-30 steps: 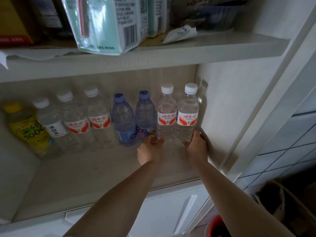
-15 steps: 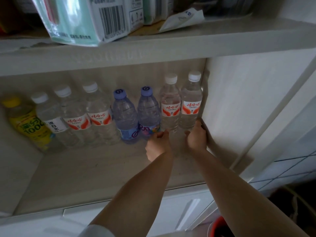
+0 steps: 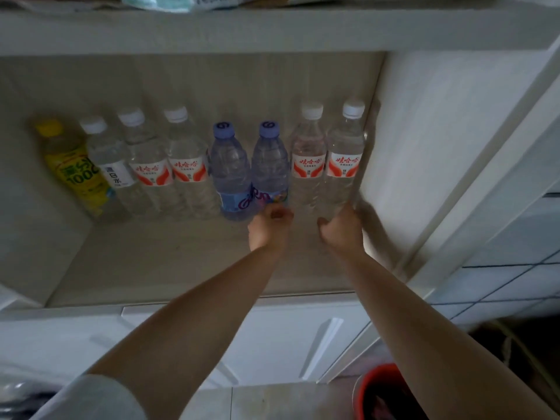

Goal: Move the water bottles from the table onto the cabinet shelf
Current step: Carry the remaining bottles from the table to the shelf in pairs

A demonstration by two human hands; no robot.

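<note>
**Reaching Into the Cabinet, Both Hands at the Bottle Row**

Standing upright along the far wall of the cabinet shelf [image 3: 169, 268] is a row of eight bottles, and two bare arms are stretching in toward its right end. The right hand [image 3: 342, 230] is gripping the base of the rightmost clear bottle [image 3: 344, 165], which is sitting just beside the cabinet's right wall [image 3: 430, 140]. The left hand [image 3: 268, 228] is curling loosely, fingers bent, at the foot of the right purple-capped bottle [image 3: 269, 165]; whether it is touching or grasping is hard to tell. Another clear, red-labelled bottle [image 3: 307, 163] is rising between the two hands. Farther left, the yellow drink bottle [image 3: 72, 168] is blurring at the frame's wide edge. Packages on the upper shelf [image 3: 272, 28] are being cut off at the top, and a red bucket [image 3: 378, 392] is showing only partly, near right.
</note>
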